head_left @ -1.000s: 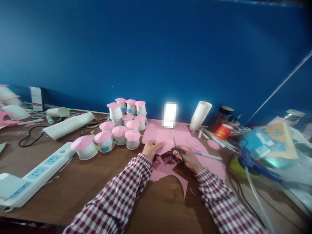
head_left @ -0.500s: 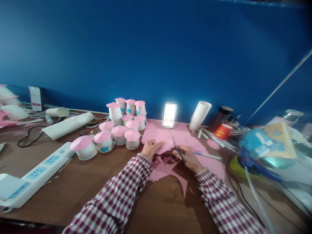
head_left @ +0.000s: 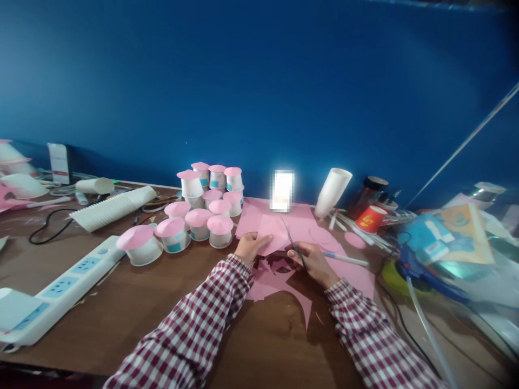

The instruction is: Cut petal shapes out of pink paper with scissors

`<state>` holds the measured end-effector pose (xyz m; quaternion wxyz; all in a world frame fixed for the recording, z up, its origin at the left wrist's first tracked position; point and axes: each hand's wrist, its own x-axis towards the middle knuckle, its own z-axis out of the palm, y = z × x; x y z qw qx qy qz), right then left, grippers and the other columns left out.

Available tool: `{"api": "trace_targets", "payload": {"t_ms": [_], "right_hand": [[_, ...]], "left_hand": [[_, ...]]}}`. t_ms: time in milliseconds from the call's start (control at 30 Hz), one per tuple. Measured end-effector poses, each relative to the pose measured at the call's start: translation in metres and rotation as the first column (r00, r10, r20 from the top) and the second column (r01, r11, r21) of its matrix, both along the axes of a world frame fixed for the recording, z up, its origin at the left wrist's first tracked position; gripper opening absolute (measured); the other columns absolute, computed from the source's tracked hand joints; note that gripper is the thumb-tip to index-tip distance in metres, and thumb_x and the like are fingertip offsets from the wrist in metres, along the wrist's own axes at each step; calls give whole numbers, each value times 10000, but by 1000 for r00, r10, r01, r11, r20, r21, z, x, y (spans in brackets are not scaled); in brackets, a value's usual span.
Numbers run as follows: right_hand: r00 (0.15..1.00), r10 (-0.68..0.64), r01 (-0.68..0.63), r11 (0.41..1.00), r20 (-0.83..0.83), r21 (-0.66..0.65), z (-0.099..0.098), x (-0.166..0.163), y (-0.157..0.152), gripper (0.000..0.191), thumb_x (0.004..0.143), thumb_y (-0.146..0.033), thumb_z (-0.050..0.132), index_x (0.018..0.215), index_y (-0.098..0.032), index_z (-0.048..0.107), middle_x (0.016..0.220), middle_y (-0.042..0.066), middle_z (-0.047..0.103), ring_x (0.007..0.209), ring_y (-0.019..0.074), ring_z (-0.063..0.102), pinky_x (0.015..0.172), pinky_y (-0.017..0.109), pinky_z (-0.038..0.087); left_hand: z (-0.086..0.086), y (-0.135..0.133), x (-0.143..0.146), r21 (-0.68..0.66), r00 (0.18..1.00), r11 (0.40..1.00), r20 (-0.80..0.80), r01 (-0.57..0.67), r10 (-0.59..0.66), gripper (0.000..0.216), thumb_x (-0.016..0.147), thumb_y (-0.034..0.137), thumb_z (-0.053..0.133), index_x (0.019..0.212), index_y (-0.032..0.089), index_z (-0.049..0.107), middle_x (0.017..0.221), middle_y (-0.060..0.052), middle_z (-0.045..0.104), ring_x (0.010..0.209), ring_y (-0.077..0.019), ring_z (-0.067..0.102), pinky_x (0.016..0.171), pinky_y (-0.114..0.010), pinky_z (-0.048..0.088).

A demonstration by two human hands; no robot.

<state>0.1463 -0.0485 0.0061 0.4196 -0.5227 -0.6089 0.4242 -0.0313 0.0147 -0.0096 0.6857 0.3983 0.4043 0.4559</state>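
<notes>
- With the held pink paper [head_left: 272, 232] as the clock's centre and 12 toward the wall, the left hand [head_left: 248, 247] sits at 8 o'clock, thumb on top, pinching the paper's edge.
- The right hand [head_left: 314, 263], at 4 o'clock, is wrapped round the scissors [head_left: 299, 253], whose blades point to about 11 and lie at the paper; whether they are parted cannot be told. The hands are near each other, not touching.
- Done, by the look of it: about a dozen pink-topped cups [head_left: 219, 225] between 9 and 11, a loose pink disc [head_left: 355, 240] at 3, and curved offcuts [head_left: 278, 283] at 6.
- Left, I judge: the held paper looks angular, its cutting unfinished; a large pink sheet [head_left: 249, 213] lies beyond it at 12, and a stack of white cups [head_left: 333, 192] at 2 has no pink tops.
</notes>
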Motion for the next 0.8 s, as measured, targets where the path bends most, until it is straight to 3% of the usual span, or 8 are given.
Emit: {"api": "trace_targets", "payload": {"t_ms": [367, 800], "right_hand": [[1000, 5, -6, 1000, 23, 15, 1, 0, 0, 359, 746, -506, 618, 805, -153, 637, 538, -13, 548, 457, 117, 484, 448, 233, 390], [997, -3, 0, 999, 81, 41, 6, -2, -2, 363, 771, -518, 589, 726, -161, 638, 481, -17, 516, 428, 116, 468, 426, 232, 380]], "left_hand": [[-1, 2, -1, -10, 1000, 1000, -9, 8, -8, 342, 519, 363, 807, 628, 79, 651, 554, -90, 650, 458, -153, 577, 419, -251, 444], [2, 2, 0, 17, 999, 1000, -24, -22, 22, 308, 502, 335, 814, 571, 88, 644, 533, -63, 632, 464, -115, 547, 434, -220, 419]]}}
